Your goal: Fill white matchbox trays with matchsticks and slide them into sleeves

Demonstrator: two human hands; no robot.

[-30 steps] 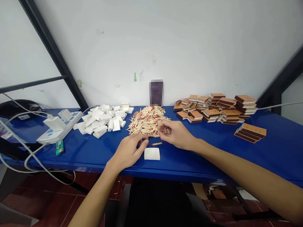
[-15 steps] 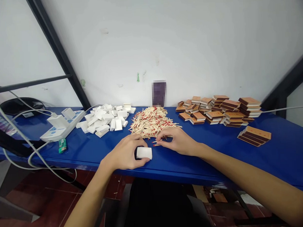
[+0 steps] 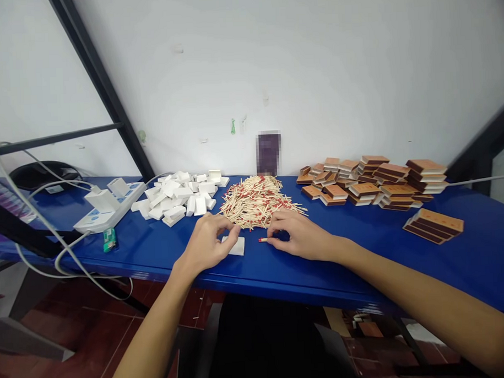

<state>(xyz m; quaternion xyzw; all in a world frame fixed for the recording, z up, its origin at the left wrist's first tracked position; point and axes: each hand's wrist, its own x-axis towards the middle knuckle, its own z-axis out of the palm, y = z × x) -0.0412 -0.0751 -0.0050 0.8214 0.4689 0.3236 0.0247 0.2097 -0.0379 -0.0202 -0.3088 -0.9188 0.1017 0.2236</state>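
My left hand (image 3: 206, 244) rests on a small white inner matchbox tray (image 3: 236, 246) that lies on the blue table (image 3: 155, 253), fingers curled around its near end. My right hand (image 3: 298, 235) pinches a red-tipped matchstick (image 3: 263, 240) against the tabletop just right of the tray. Right behind both hands lies a heap of loose matchsticks (image 3: 256, 200).
A pile of white inner trays (image 3: 182, 199) sits at the left back, stacks of brown matchbox sleeves (image 3: 371, 182) at the right back, a separate stack (image 3: 434, 224) further right. A white power strip (image 3: 107, 208) with cables and a small green lighter (image 3: 109, 239) lie at the left.
My left hand lifted the white tray, then set it down closer to the matchstick heap. My right hand left the heap and now pinches one matchstick on the table.
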